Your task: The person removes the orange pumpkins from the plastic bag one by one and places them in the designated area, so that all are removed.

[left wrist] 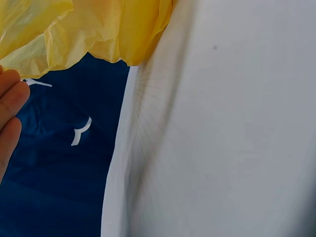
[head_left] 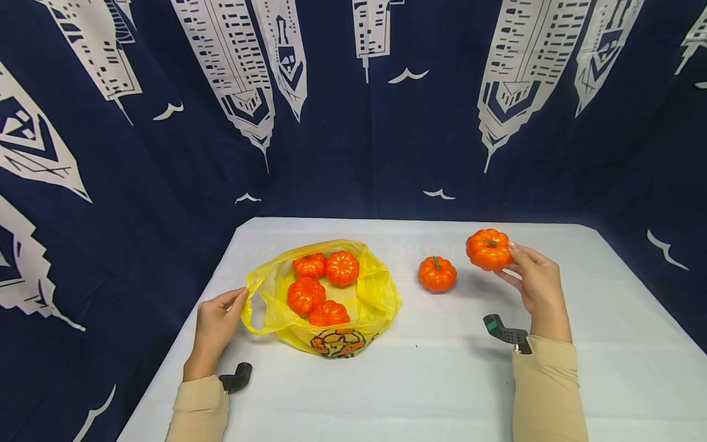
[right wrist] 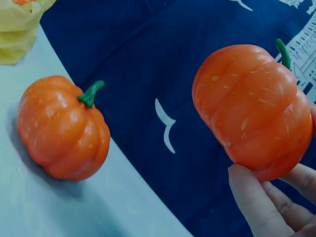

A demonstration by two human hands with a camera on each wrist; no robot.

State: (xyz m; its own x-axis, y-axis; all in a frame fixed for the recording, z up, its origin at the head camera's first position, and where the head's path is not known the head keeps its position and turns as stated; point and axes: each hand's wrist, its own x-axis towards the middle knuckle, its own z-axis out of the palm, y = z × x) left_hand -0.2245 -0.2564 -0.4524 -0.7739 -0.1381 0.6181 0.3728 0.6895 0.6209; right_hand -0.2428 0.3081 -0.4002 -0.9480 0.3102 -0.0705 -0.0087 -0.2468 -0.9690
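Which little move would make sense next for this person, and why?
Probably bring the right hand over the yellow bag and lower the held pumpkin in. That pumpkin is raised off the table, the left hand holds the bag by its edge, the bag stands open, and four pumpkins lie inside.

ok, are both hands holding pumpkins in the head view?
No, only the right hand holds a pumpkin; the left hand grips the edge of the yellow bag.

2 beige sleeves (head_left: pixel 548 387) accompany 2 black wrist cameras (head_left: pixel 510 334).
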